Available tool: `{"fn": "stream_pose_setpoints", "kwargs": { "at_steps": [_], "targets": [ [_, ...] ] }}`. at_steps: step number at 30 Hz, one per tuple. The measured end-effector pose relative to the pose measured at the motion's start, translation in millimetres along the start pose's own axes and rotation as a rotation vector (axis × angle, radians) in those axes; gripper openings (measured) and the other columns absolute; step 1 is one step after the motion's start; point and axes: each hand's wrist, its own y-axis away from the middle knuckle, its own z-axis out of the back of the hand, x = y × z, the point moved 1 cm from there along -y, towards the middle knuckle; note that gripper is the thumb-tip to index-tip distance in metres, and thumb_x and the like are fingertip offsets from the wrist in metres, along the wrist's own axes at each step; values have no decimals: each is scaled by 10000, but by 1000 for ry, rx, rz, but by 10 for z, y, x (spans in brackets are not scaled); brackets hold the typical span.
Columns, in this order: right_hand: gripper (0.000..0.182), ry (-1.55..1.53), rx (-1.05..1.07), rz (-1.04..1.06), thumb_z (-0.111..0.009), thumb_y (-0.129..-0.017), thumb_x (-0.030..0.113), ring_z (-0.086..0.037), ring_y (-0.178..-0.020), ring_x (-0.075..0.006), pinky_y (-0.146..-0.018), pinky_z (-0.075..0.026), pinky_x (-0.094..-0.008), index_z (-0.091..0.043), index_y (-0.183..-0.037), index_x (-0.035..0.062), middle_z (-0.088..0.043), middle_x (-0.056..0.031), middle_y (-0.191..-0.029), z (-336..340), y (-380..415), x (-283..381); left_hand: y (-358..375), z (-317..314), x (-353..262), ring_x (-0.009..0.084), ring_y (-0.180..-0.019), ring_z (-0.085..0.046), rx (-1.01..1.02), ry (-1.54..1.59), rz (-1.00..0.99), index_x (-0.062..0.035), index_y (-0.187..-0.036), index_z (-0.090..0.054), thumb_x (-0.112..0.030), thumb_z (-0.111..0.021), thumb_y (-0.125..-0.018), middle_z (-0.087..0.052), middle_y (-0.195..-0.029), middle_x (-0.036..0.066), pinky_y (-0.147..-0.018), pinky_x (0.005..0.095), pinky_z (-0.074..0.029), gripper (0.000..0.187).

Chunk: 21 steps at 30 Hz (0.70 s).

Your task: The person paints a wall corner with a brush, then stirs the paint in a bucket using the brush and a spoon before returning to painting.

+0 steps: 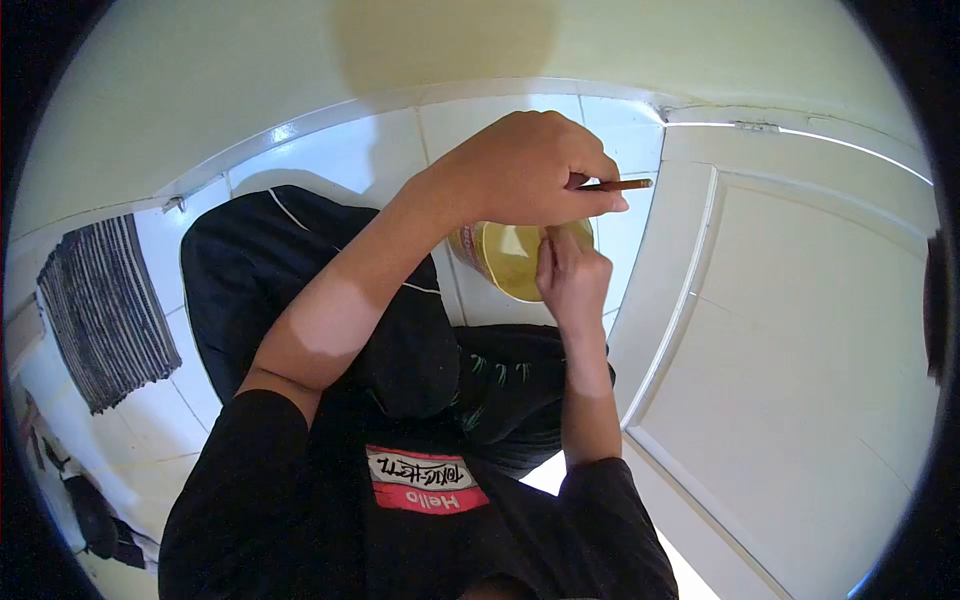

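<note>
My left hand (pixel 540 170) is closed with a thin brown stick (pixel 630 185) pinched between thumb and fingers. The stick points right and has a pale, shiny tip; its other end is hidden in the hand. Below that hand stands a round yellow container (pixel 512 262) with printing on its side, partly covered by both hands. My right hand (pixel 577 275) is curled closed over the container's right side, fingertips toward its opening. What those fingers hold, if anything, is hidden.
My bent legs in black trousers (pixel 320 290) are beside the container on white floor tiles (pixel 380 150). A white panelled door (pixel 800 310) stands at the right. A pale wall (pixel 250 70) curves behind. A striped rug (pixel 110 310) lies at the left.
</note>
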Motion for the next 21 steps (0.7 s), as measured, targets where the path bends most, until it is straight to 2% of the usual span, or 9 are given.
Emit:
{"fn": "stream_pose_setpoints", "kwargs": {
  "at_steps": [7, 13, 19, 21],
  "targets": [
    [34, -140, 159, 98, -682, -822, 18, -643, -555, -320, -514, -510, -398, -655, -819, 38, -650, -140, -674, 53, 146, 262, 12, 22, -28, 248, -578, -567, -68, -9, -79, -58, -833, -740, -289, -703, -909, -576, -643, 75, -561, 379, -435, 245],
    [57, -199, 206, 54, -684, -836, 58, -633, -557, -320, -519, -505, -420, -627, -834, 56, -616, -139, -637, 193, 309, 161, 18, 28, -13, 243, -570, -562, -71, 9, -84, -60, -831, -733, -292, -693, -915, -578, -645, 75, -560, 383, -434, 250],
    [69, 85, 205, -49, -693, -840, 75, -621, -528, -316, -501, -495, -418, -626, -852, 67, -613, -133, -627, 269, 218, -99, 10, 35, -2, 238, -574, -570, -50, -11, -73, -51, -831, -728, -290, -694, -915, -590, -653, 78, -560, 379, -437, 255],
    [66, 100, 112, -39, -690, -843, 76, -620, -532, -320, -502, -495, -419, -633, -874, 65, -609, -134, -629, 195, 157, -186, 11, 32, -1, 237, -572, -572, -51, 1, -69, -44, -823, -722, -286, -697, -914, -592, -655, 81, -556, 377, -436, 260]
  ]
}}
